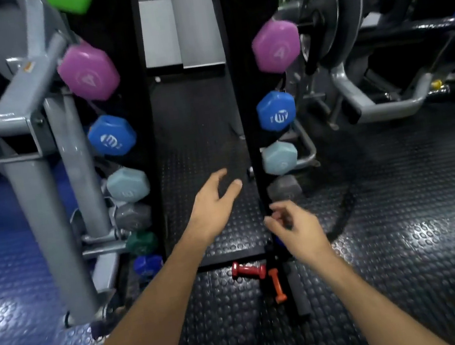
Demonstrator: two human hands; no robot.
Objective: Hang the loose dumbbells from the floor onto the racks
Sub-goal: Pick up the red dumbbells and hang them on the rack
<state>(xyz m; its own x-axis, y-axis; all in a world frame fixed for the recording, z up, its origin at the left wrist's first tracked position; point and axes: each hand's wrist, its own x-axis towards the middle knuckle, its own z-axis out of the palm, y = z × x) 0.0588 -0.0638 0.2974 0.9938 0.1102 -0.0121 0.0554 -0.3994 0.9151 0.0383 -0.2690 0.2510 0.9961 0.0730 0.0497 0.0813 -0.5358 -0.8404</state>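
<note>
This was a gym. Two black racks (242, 105) stood side by side, hung with colored hexagonal dumbbells (88, 72) in green, purple, blue and grey, some numbered. Grey steel exercise machines (34, 171) flanked them, one loaded with round weight plates (327, 15). Studded rubber flooring (404, 219) in black and blue covered the ground.
</note>
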